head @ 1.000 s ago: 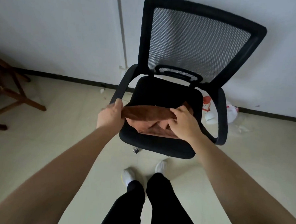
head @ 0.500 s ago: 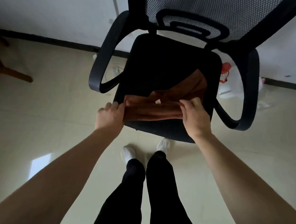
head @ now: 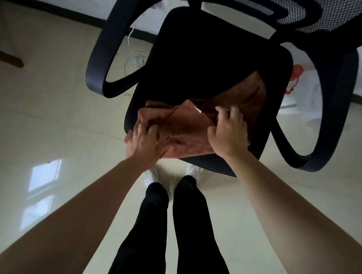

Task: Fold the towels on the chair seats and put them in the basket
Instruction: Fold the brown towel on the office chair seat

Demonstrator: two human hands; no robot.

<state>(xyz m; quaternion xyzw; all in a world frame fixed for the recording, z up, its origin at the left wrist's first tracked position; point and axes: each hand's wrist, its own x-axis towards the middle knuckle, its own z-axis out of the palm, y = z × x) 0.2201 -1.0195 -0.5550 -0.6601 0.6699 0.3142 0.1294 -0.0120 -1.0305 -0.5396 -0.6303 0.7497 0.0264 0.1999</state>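
Note:
A rust-brown towel (head: pixel 189 129) lies partly folded on the front half of a black office chair seat (head: pixel 202 64). Its near edge hangs slightly over the seat's front. My left hand (head: pixel 143 142) rests on the towel's near-left corner, fingers curled into the cloth. Over on the towel's right side, my right hand (head: pixel 228 132) pinches a fold with its fingertips. A small white label (head: pixel 199 110) shows at the fold's tip. No basket is in view.
The chair's curved black armrests (head: pixel 99 69) flank the seat, and its mesh back (head: pixel 297 13) rises at the top. My legs and white shoes (head: pixel 152 177) stand at the seat's front. A white bag with red print (head: pixel 298 80) lies on the floor to the right. A wooden leg (head: pixel 8 56) shows at left.
The camera has tilted down and closer to the seat. Both hands have lowered the towel from a lifted hold onto the seat front and now press and pinch it there.

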